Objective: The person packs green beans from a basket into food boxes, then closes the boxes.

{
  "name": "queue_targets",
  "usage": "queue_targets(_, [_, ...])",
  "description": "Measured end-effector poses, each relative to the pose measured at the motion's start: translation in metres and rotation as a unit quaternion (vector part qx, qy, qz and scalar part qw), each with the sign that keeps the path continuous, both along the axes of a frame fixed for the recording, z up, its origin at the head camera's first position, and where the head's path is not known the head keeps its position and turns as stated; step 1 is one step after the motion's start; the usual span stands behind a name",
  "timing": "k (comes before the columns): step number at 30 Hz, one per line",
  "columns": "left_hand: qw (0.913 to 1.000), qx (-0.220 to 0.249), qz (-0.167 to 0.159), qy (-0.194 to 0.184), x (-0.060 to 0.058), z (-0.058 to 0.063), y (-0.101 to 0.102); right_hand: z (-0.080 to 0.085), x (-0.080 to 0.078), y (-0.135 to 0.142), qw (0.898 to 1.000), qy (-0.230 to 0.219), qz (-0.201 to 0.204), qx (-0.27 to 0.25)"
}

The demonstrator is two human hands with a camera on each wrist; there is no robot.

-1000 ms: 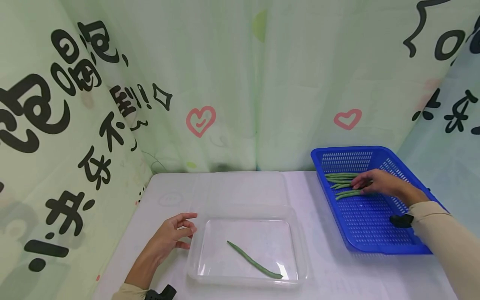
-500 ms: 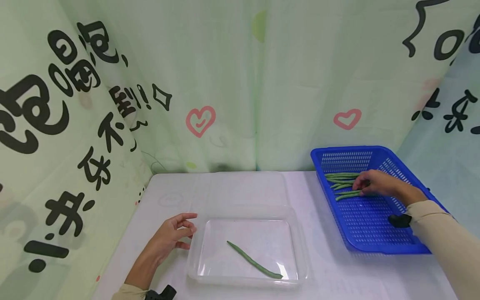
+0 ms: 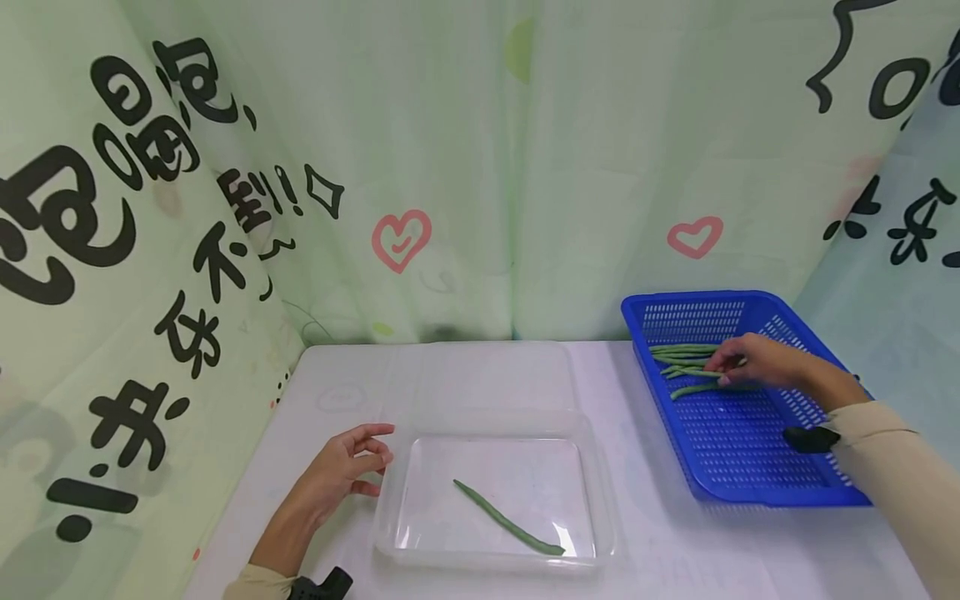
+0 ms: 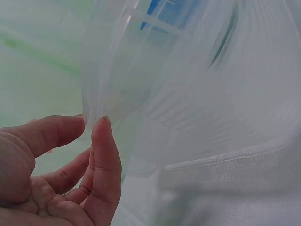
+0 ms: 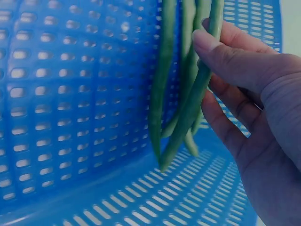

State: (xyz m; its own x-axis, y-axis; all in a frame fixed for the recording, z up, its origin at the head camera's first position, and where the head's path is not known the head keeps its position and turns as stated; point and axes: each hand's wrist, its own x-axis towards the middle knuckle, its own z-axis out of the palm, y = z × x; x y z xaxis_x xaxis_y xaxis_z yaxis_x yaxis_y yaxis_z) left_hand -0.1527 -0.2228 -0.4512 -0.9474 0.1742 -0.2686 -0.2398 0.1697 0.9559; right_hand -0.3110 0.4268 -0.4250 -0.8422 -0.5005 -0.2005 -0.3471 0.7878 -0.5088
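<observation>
In the blue basket (image 3: 772, 442) at the right, my right hand (image 3: 757, 362) pinches one green bean (image 5: 188, 110) between thumb and fingers. Several other green beans (image 3: 678, 350) lie beside it at the basket's far left part. A clear plastic box (image 3: 495, 421) stands at the front middle of the table, with a single green bean (image 3: 502, 518) lying slantwise on its bottom. My left hand (image 3: 337, 471) is at the box's left side; the left wrist view shows its thumb and a finger pinching the box rim (image 4: 96, 94).
A white cloth covers the table (image 3: 450, 375). Behind it hangs a pale green curtain (image 3: 465, 167) with red hearts and black lettering, which also encloses the left and right sides. The basket's raised walls surround the right hand.
The right hand has risen slightly, and the bean in its fingers has shifted away from the lowest bean in the basket. The left hand and clear box stay in place.
</observation>
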Motion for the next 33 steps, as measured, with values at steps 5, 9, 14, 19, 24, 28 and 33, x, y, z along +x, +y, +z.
queue_targets(5, [1.0000,0.000,-0.002,-0.002,0.000,0.000,0.000,0.012,0.005,-0.005,1.000,0.007,-0.018,0.002])
queue_targets(9, [1.0000,-0.002,-0.002,-0.002,-0.001,0.001,0.000,0.021,0.009,-0.014,1.000,0.010,-0.026,-0.009])
queue_targets(14, [1.0000,-0.004,0.002,-0.002,-0.001,0.001,0.000,0.030,0.016,-0.023,0.998,0.023,-0.042,-0.051])
queue_targets(19, [1.0000,-0.007,0.006,-0.003,0.000,-0.001,0.001,0.036,0.023,-0.032,0.994,0.050,-0.031,-0.093])
queue_targets(24, [1.0000,-0.003,0.006,-0.004,-0.001,-0.002,0.000,0.041,0.029,-0.046,0.989,0.073,-0.006,-0.127])
queue_targets(28, [1.0000,0.001,0.001,-0.003,0.000,-0.002,0.000,0.044,0.034,-0.060,0.985,0.080,0.023,-0.151])
queue_targets(33, [1.0000,0.001,0.000,-0.002,0.000,-0.001,0.000,0.052,0.039,-0.078,0.980,0.079,0.061,-0.171])
